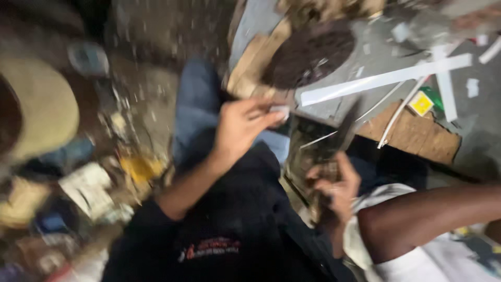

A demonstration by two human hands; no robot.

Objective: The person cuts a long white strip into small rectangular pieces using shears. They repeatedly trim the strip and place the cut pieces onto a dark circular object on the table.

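Right over the dark shirt, the left hand pinches a small white piece between its fingertips, too blurry to identify. Just right of the shirt, the right hand is clenched around a dark tool angled up. Beyond the shirt, one long white strip lies flat beside one dark round disc.

Small pale scrap pinched at fingertip height above a blue-clad knee, and a long dark blade-like piece (blurred, kind unclear) standing tilted over a dark wire-strewn frame.
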